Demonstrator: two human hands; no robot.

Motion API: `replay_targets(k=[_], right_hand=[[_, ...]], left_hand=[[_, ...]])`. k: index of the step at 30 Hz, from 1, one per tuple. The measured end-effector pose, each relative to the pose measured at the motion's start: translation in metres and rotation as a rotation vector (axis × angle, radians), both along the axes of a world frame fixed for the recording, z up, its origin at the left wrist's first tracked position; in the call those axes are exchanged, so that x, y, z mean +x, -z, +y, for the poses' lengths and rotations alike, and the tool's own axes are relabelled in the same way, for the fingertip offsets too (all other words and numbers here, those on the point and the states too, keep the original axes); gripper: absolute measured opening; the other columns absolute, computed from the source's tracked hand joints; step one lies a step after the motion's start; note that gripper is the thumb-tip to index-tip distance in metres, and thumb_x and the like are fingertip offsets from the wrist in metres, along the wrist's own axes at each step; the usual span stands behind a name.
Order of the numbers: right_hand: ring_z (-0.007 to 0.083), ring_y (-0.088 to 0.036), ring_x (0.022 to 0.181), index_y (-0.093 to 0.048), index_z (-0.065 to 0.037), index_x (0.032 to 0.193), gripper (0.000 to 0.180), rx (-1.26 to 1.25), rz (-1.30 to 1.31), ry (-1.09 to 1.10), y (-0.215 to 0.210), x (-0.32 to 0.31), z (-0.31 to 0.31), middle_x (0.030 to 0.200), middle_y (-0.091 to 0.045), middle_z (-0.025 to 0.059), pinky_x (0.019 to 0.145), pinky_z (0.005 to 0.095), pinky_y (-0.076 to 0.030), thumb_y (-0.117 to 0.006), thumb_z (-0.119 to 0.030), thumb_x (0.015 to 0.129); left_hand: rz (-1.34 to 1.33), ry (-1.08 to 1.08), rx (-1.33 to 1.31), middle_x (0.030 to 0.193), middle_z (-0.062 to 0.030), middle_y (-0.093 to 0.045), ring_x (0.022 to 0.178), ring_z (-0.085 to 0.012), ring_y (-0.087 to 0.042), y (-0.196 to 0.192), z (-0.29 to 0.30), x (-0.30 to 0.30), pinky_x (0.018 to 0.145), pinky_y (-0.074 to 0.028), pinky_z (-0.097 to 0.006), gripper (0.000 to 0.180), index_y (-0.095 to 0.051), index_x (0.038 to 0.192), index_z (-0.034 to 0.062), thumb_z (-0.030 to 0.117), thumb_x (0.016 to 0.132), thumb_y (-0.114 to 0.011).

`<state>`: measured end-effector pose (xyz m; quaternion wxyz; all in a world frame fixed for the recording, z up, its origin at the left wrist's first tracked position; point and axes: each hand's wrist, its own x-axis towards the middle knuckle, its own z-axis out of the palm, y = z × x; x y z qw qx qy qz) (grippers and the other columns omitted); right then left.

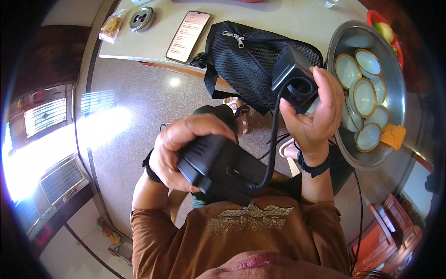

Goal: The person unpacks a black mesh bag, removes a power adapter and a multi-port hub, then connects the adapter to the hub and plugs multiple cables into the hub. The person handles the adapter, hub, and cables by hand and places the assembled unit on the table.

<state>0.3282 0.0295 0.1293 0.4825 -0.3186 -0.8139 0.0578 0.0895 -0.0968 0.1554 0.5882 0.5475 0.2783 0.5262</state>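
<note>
In the head view, the two hands each hold a black thing over the person's lap, near the table (pixel 151 44). The left hand (pixel 176 144) is curled around the big box (pixel 216 165), with fingers over its top and side. The right hand (pixel 320 104) pinches the small block (pixel 290 67) between thumb and fingers, so its round hole shows. A thick black cord (pixel 273 132) hangs in a bend from the block down to the box. The block is in front of the bag (pixel 241 58), and I cannot tell if they touch. The bag lies at the table's edge and hangs over it a bit. By the look of it, the work is partway: both black parts are picked up, but neither is put down yet. How much is left, I cannot tell. The phone (pixel 188 37) lies lit, left of the bag. On the right, the metal bowl (pixel 362 37) holds cups (pixel 364 97) and an orange cloth (pixel 393 136).
</note>
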Motion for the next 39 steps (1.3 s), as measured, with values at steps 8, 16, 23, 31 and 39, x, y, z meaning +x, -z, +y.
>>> replay_targets(k=[8,16,23,31,39], right_hand=[[0.0333,-0.063,0.096,-0.061,0.001,0.120,0.065,0.083,-0.064,0.025,0.003,-0.004,0.000,0.107,-0.064,0.0154,0.085,0.0425,-0.052,-0.082,-0.004,0.058],[0.0325,-0.059,0.100,-0.062,-0.003,0.117,0.055,0.174,-0.104,-0.002,0.023,-0.009,-0.003,0.115,-0.059,0.0139,0.087,0.0422,-0.050,-0.079,-0.006,0.065],[0.0331,-0.059,0.101,-0.060,-0.004,0.118,0.055,0.057,-0.049,0.021,0.038,-0.015,-0.002,0.112,-0.059,0.0143,0.091,0.0438,-0.047,-0.080,-0.007,0.066],[0.0334,-0.055,0.104,-0.059,-0.008,0.113,0.054,-0.004,0.041,0.003,0.061,-0.021,0.005,0.114,-0.056,0.0131,0.093,0.0431,-0.044,-0.080,-0.003,0.064],[0.0332,-0.050,0.108,-0.054,-0.007,0.107,0.047,-0.188,0.240,-0.057,0.068,-0.029,0.001,0.113,-0.052,0.0147,0.096,0.0421,-0.041,-0.071,0.004,0.065]], left_hand=[[0.498,-0.107,0.198,0.103,-0.0247,-0.069,0.092,-0.0356,-0.070,-0.029,-0.019,0.020,0.080,-0.056,-0.040,0.069,-0.061,0.114,-0.0055,0.042,0.069,-0.082],[-0.106,-0.484,-0.312,0.122,-0.0137,-0.063,0.113,-0.0223,-0.061,-0.027,-0.033,0.022,0.100,-0.046,-0.036,0.096,-0.047,0.133,-0.0058,0.024,0.057,-0.096],[-0.079,-0.449,-0.292,0.122,-0.0112,-0.062,0.113,-0.0184,-0.058,-0.019,-0.020,0.019,0.101,-0.043,-0.031,0.094,-0.047,0.135,-0.0050,0.018,0.057,-0.094],[-0.112,-0.447,-0.399,0.119,-0.0103,-0.063,0.110,-0.0172,-0.060,-0.013,-0.006,0.020,0.099,-0.045,-0.030,0.091,-0.047,0.135,-0.0046,0.017,0.060,-0.093],[-0.137,-0.450,-0.407,0.118,-0.0082,-0.064,0.108,-0.0162,-0.061,-0.011,0.007,0.024,0.098,-0.046,-0.029,0.089,-0.048,0.135,-0.0035,0.016,0.061,-0.093]])
